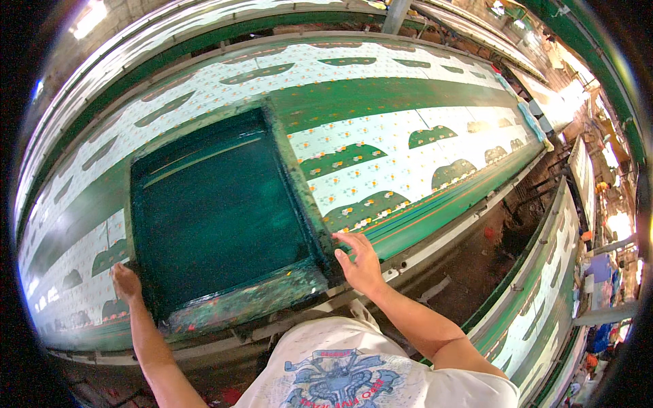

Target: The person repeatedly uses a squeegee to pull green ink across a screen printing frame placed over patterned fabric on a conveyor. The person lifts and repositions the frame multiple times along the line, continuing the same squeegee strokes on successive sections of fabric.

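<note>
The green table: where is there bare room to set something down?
A green strip lies bare between two rows of printed fabric, right of the dark frame; so does a striped margin between fabric and near edge. Crowded: the frame's sides, beside left hand and right hand.

Far beyond the left hand, a grey wall carries a bright elongated light; lamp or window cannot be determined. Ahead of both hands, a long neighbouring table crosses the room near a grey post. Right of the right hand: dark brown floor, then a second long table. Farther right, clutter, indistinct. Overhead, far right: green beam.
</note>
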The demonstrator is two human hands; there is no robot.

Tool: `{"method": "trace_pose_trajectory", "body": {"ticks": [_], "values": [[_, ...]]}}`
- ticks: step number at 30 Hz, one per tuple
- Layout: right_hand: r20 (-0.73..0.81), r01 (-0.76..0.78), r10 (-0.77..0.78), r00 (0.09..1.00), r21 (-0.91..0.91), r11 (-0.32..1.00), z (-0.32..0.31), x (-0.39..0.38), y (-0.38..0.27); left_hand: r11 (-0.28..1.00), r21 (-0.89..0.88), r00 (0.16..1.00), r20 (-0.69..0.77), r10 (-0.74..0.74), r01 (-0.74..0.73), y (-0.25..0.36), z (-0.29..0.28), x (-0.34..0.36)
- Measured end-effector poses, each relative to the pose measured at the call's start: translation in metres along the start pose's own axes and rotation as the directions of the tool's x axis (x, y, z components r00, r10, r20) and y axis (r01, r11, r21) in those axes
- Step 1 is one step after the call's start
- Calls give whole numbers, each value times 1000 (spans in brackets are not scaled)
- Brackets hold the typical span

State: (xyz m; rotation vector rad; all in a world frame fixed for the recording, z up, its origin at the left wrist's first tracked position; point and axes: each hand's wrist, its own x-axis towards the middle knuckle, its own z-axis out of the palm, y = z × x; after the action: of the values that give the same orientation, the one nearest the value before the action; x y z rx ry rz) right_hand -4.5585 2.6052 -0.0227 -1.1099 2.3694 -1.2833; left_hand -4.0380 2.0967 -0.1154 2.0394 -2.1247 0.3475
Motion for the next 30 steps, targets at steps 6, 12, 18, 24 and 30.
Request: {"method": "trace_pose_trajectory", "body": {"ticks": [6, 12, 18, 24, 30], "values": [[392, -613, 506, 768, 224, 758, -6, 1, 27, 971, -220, 977, -208, 48, -95, -18, 8, 4], [424, -640, 529, 735, 178, 747, 12, 8, 15, 971, -232, 998, -53, 46, -57, -73, 22, 14], [286, -676, 613, 736, 291, 677, 22, -8, 17, 797, -543, 950, 291, -115, 263, -59, 33, 23], [234, -677, 653, 720, 443, 588, 30, -17, 16, 715, -603, 921, 358, -155, 354, -74, 54, 28], [295, -645, 610, 736, 581, 497, 0, -12, -19, 811, -559, 976, 14, 215, -171, -85, 73, 30]]}}
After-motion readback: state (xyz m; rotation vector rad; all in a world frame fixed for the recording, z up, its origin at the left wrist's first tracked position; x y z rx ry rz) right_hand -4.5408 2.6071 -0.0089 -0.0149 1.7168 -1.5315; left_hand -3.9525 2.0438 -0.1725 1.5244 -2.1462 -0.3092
